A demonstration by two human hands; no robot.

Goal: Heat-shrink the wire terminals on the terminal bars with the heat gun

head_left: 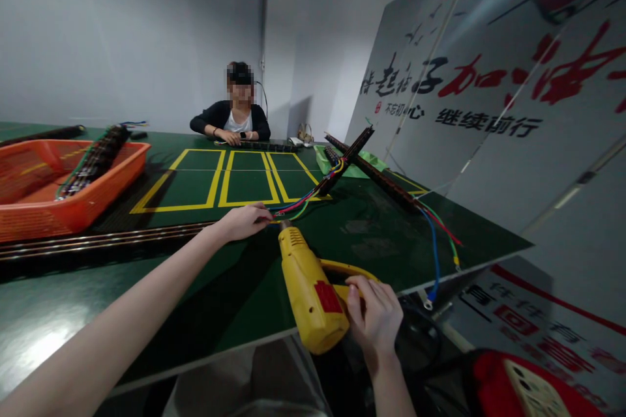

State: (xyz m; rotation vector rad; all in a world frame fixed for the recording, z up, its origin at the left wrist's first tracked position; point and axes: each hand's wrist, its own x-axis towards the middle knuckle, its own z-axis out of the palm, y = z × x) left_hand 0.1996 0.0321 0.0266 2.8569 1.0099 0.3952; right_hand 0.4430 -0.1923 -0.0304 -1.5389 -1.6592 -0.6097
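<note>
My right hand (377, 313) is wrapped round the handle of a yellow heat gun (309, 293). The gun's metal nozzle points away from me, close to the fingertips of my left hand (247, 220). That hand is closed in a pinch on the ends of several coloured wires (307, 198), red, blue, green and yellow among them. These wires run back to a dark bar-shaped part (359, 145) lying on the green table. How the wire ends sit between my fingers is partly hidden.
An orange basket (124, 172) holding dark bars stands at left, beside a long dark rail (161, 234). Behind lie a green tray (372, 166) and another long bar (391, 186), its wires (435, 254) over the table edge. A person (239, 117) sits opposite.
</note>
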